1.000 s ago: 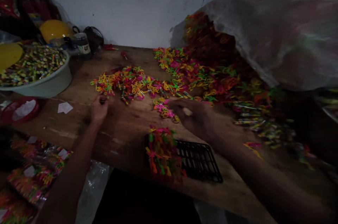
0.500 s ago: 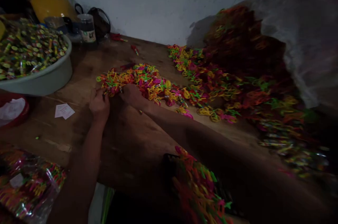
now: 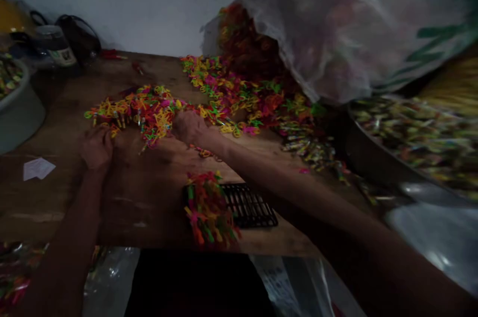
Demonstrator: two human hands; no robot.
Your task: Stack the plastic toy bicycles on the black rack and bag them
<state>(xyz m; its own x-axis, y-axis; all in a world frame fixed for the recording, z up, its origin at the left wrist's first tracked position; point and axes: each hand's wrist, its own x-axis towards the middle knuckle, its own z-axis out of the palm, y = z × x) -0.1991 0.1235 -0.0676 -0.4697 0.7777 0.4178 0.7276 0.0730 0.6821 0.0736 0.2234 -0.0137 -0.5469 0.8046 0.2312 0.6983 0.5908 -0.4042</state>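
A loose heap of small bright plastic pieces [image 3: 157,120], yellow, orange, pink and green, lies on the wooden table. At its left front edge is my left hand [image 3: 96,148], fingers curled in beside an orange-yellow piece; what they hold, if anything, does not show. My right hand [image 3: 190,128] presses against the right side of the heap, back of the hand up, its fingers hidden and blurred. Nearer my body stands a black slotted rack [image 3: 254,207], its left part covered by a bunch of coloured plastic pieces [image 3: 211,210].
A larger pile [image 3: 242,93] spills from a white sack [image 3: 328,43] at the back right. Wrapped tubes fill a big basin [image 3: 388,155] on the right. A grey tub [image 3: 22,113], a jar [image 3: 59,51] and paper slips [image 3: 38,168] are on the left.
The view has swung right, bringing the right basin and the rack into sight. My right hand has moved to the right side of the heap, away from my left hand.
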